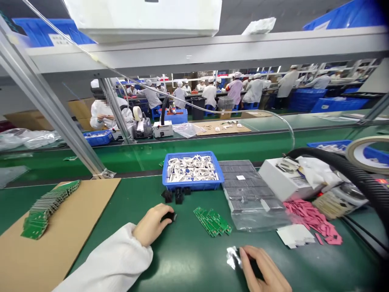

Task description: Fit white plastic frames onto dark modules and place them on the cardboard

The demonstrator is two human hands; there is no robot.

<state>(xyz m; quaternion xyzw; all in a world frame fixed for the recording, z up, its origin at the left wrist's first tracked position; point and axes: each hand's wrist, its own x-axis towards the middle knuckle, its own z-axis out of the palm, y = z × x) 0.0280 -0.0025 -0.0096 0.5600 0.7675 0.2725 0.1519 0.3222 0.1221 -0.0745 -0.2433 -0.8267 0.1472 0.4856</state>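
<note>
My left hand [152,225] grips a small black part [170,217] against the green bench mat [182,259]. Just above it, several similar black parts [178,195] stand by a blue tray [164,174] of white pieces. My right hand [263,269] pinches a crumpled piece of silver foil [232,256] at its fingertips. Between my hands lies a small pile of green circuit boards [212,222]. A long row of green circuit boards [45,209] rests on brown cardboard [75,219] to the left.
To the right are a clear bag of dark flat parts [249,190], pink strips [313,223], white paper [294,236], a white box [285,178], a black ribbed hose [349,174] and a tape roll [369,154]. A green conveyor belt [212,148] runs behind the bench, under an aluminium frame [45,93].
</note>
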